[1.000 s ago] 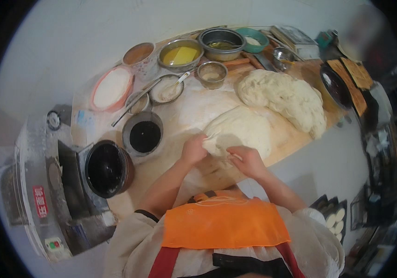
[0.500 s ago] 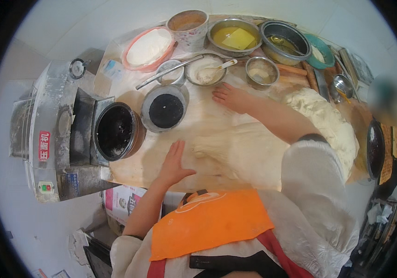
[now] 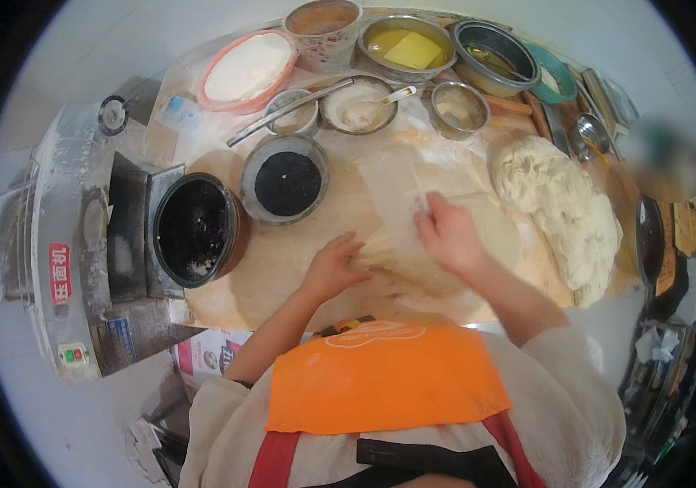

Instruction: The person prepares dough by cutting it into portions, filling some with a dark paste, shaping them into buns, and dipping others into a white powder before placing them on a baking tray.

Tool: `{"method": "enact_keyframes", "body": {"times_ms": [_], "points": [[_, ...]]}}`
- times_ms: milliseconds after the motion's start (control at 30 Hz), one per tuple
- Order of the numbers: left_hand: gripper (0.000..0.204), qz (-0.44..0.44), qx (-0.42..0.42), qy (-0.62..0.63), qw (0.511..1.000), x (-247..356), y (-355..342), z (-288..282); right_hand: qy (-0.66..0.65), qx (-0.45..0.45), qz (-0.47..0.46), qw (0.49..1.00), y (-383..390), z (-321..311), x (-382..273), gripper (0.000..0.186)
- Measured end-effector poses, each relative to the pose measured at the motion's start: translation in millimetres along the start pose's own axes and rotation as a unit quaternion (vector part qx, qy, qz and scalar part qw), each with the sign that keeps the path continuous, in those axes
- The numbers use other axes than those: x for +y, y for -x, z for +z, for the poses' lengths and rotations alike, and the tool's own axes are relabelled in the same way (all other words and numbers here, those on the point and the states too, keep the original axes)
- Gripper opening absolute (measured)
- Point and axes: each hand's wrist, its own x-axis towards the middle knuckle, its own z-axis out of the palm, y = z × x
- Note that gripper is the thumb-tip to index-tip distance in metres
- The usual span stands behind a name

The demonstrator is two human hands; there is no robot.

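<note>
A thin, pale dough sheet [image 3: 486, 224] lies spread over the board in front of me. My right hand [image 3: 450, 236] is over it, fingers pinched together on a thin stretch of the sheet; slight motion blur hides the fingertips. At the sheet's left edge, my left hand [image 3: 336, 267] has its fingers apart and holds nothing, its fingertips close to the wrinkled edge. To the right of the sheet rests a large, lumpy mass of dough [image 3: 559, 207].
A bowl with black contents [image 3: 287, 183] and a dark, deep pot [image 3: 197, 232] stand at left, beside a floury machine [image 3: 80, 244]. Along the back are a pink basin of white powder [image 3: 249, 69], a flour bowl with a spoon [image 3: 358, 110], a small metal bowl [image 3: 459, 112] and a yellow-liquid basin [image 3: 380, 37].
My right hand has come back toward me from the far edge of the sheet and closed on the dough. The left hand has shifted right, to the sheet's edge.
</note>
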Motion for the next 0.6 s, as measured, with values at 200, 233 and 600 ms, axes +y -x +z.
{"method": "enact_keyframes", "body": {"times_ms": [200, 233, 600], "points": [[0.061, -0.125, -0.045, 0.042, 0.99, 8.0, -11.0, -5.5, 0.077, 0.035, 0.063, 0.994, 57.9, 63.3, -17.5, 0.014], [0.06, -0.106, -0.051, 0.034, 0.992, 6.2, -10.9, -5.2, 0.092, 0.025, 0.079, 0.992, 62.8, 68.6, -19.7, 0.014], [0.046, -0.01, 0.014, -0.016, 1.0, -22.2, -18.0, 14.4, 0.117, 0.109, 0.124, 0.979, 6.8, 110.8, 26.2, 0.015]]}}
